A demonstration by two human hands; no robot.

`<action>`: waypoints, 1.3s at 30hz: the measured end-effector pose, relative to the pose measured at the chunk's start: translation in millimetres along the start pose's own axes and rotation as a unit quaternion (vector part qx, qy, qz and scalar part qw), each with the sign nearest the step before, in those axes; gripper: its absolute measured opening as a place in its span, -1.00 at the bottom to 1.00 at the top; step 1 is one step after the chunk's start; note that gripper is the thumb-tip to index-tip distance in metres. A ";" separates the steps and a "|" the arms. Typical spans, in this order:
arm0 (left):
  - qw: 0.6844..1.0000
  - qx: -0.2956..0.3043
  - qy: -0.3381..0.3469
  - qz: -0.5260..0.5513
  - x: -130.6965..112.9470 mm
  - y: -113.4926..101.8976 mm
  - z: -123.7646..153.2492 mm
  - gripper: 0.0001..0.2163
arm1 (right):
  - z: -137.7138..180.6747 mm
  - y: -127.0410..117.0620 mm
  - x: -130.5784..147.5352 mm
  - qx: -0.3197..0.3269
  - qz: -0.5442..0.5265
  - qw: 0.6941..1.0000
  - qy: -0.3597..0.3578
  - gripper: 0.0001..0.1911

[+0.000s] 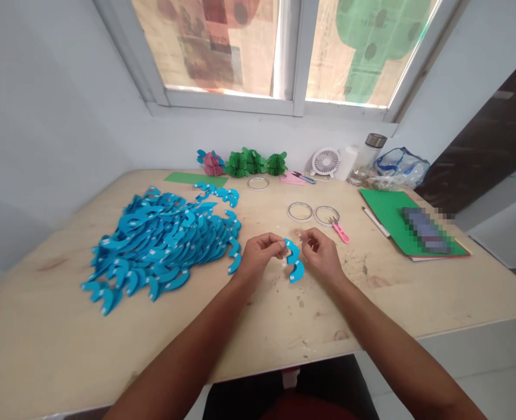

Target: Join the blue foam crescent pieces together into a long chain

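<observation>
Between the thumb and fingers of my left hand [261, 251] is the top end of a blue curved paper piece [297, 272], which bends like a wave and carries small white patches. Just to its right, my right hand [323, 252] has thumb and fingertips pinched together. A tiny whitish bit shows at those fingertips, too small to name. Left of my hands lies a large heap of similar blue paper pieces [165, 233], with several loose ones along its edge.
Tape rolls [300, 212] and pink-handled snips [340, 231] lie beyond my right hand. Paper ornaments [252, 162], a small white fan [325, 161] and a bottle [368, 156] line the wall. Green sheets [382, 213] with a blurred phone-like object [426, 229] are at right.
</observation>
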State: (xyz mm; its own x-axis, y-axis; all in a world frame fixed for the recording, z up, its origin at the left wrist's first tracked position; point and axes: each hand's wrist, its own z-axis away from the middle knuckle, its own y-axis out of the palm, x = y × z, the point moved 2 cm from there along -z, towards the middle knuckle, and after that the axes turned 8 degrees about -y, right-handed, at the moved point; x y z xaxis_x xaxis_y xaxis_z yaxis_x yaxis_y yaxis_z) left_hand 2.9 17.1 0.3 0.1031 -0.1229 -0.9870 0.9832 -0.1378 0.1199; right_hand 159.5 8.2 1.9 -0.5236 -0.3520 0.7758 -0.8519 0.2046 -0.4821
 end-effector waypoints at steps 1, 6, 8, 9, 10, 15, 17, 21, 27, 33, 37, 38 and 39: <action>1.000 0.006 -0.005 0.014 -0.5 -0.6 0.2 -0.88 | -0.3 0.8 -0.2 0.004 -0.006 1.000 -0.003 -0.87; 0.995 0.047 -0.038 0.073 -1.7 -3.4 -0.9 -0.90 | -1.0 5.5 -1.1 0.038 -0.057 0.998 -0.011 -0.84; 0.994 0.057 -0.043 0.086 -1.5 -4.4 -2.0 -0.91 | -0.6 6.1 -0.6 0.037 -0.102 0.994 0.000 -0.90; 0.993 0.060 -0.043 0.089 -1.3 -4.8 -2.5 -0.91 | -0.4 6.1 -0.1 0.038 -0.126 0.991 0.006 -0.89; 0.993 0.063 -0.043 0.091 -1.0 -5.1 -3.0 -0.91 | -0.2 5.9 0.5 0.043 -0.148 0.988 0.011 -0.88; 0.991 0.079 -0.037 0.097 0.3 -6.0 -4.5 -0.91 | -0.6 4.7 1.1 0.071 -0.202 0.976 0.042 -0.83; 0.991 0.082 -0.036 0.098 0.4 -6.4 -4.8 -0.90 | -1.3 5.4 -1.0 0.062 -0.230 0.969 0.066 -0.87; 0.993 0.080 -0.024 0.083 -0.7 -7.1 -5.3 -0.89 | -1.2 9.0 -5.1 0.056 -0.332 0.938 0.088 -0.80; 0.998 0.008 0.056 -0.033 -2.2 -6.8 -5.6 -0.88 | 3.2 15.8 -8.3 0.111 -0.372 0.914 0.116 -0.79; 0.968 -0.089 0.136 -0.193 1.6 -6.2 -5.3 -0.89 | 2.2 17.1 -9.6 0.089 -0.373 0.918 0.106 -0.70; 0.982 -0.056 0.102 -0.152 5.3 -5.8 -8.6 -0.87 | 1.8 16.2 -8.8 0.091 -0.362 0.923 0.097 -0.69; 0.987 -0.040 0.084 -0.128 6.4 -5.6 -9.8 -0.86 | 1.9 16.1 -8.5 0.093 -0.358 0.924 0.097 -0.69; 0.992 -0.027 0.066 -0.108 7.4 -5.4 -10.8 -0.85 | 2.0 16.1 -8.1 0.094 -0.356 0.925 0.098 -0.69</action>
State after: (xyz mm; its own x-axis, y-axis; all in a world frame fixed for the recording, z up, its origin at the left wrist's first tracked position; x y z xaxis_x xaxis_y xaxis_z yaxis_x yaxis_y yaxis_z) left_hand 0.0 27.6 -8.8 -0.0953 0.0342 -0.9949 0.9908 -0.0933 -0.0982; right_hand 150.1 12.6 -13.0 0.1611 -0.1608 0.9738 -0.9741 -0.1844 0.1308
